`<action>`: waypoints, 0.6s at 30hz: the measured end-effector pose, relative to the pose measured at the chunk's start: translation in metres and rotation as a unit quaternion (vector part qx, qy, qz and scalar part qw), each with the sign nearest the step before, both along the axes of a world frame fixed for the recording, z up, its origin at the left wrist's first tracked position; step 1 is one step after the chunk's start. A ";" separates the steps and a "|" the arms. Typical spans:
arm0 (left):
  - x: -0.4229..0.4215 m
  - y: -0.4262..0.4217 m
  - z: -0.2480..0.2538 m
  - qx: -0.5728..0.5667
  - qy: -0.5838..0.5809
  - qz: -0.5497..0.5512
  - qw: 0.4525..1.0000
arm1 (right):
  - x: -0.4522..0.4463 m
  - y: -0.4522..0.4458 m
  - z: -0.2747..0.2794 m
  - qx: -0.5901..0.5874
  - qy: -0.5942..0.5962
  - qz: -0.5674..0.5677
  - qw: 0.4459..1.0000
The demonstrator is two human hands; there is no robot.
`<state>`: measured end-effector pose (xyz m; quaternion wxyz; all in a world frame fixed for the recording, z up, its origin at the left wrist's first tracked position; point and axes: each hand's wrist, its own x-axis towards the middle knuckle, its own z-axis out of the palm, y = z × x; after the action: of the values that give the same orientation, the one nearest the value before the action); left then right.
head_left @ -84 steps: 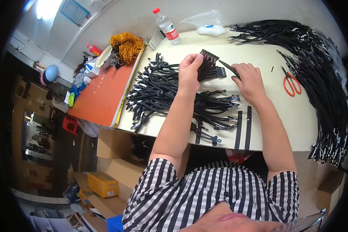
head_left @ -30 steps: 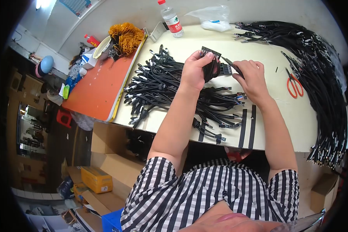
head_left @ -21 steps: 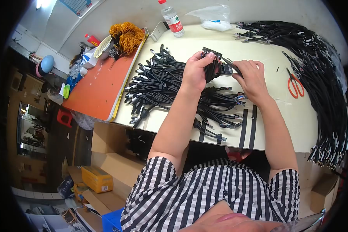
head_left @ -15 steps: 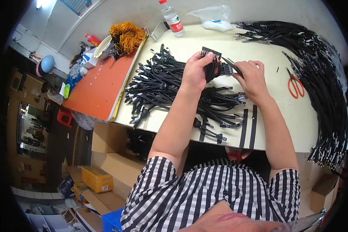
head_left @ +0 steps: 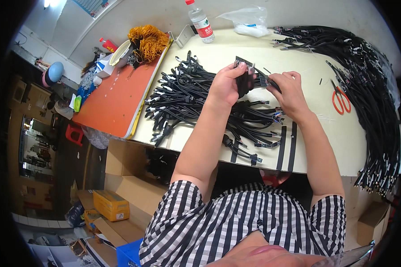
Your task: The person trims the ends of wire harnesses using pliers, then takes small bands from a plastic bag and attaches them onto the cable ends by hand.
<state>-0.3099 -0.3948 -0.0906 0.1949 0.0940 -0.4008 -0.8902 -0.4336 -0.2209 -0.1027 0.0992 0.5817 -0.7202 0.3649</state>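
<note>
My left hand (head_left: 227,84) is closed around a bundle of short black cables (head_left: 243,84). A flat black comb-like end (head_left: 242,60) sticks up past the thumb. Close beside it, my right hand (head_left: 290,91) grips a slim dark tool (head_left: 274,84) whose exact kind I cannot make out. The tool's thin end reaches toward the held bundle, and small dark connector parts (head_left: 262,80) show between the hands. Beneath and left of my hands lies a heap of black cables (head_left: 182,95) with white and black plugs.
Orange-handled scissors (head_left: 341,100) lie on the cream tabletop (head_left: 318,142), near a long pile of black cables (head_left: 374,98). Black strips (head_left: 281,149) run to the front edge. At the back are a water bottle (head_left: 202,24) and a plastic bag (head_left: 250,26). Orange ties (head_left: 147,42) lie left.
My right hand has shifted slightly left, closer to the bundle. The held bundle has turned a little, and a short dark piece now shows above the tool.
</note>
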 end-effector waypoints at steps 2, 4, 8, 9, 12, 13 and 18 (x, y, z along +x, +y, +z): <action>0.004 -0.004 0.000 0.026 0.004 -0.022 0.999 | 0.001 0.000 0.000 0.001 -0.015 0.014 1.000; 0.004 -0.003 0.003 0.051 0.008 -0.045 0.998 | 0.003 0.002 0.006 0.002 -0.025 0.030 0.999; 0.001 0.001 0.013 -0.018 0.035 0.070 0.997 | -0.001 0.017 0.016 0.019 -0.072 0.049 0.996; 0.002 0.001 0.013 -0.049 0.027 0.128 0.990 | 0.004 0.026 0.022 0.053 -0.014 0.037 0.998; 0.001 0.000 0.011 -0.083 0.013 0.191 0.978 | 0.005 0.027 0.024 0.115 0.060 -0.020 0.991; 0.000 0.004 0.011 -0.092 0.016 0.178 0.980 | 0.005 0.024 0.022 0.090 0.054 -0.045 0.993; -0.005 0.026 0.014 -0.135 0.016 0.125 0.983 | 0.007 0.017 0.017 0.035 0.031 -0.075 0.996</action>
<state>-0.3146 -0.3687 -0.0770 0.3219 0.1018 -0.4991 -0.7981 -0.4269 -0.2042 -0.0856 0.1285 0.5405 -0.7705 0.3126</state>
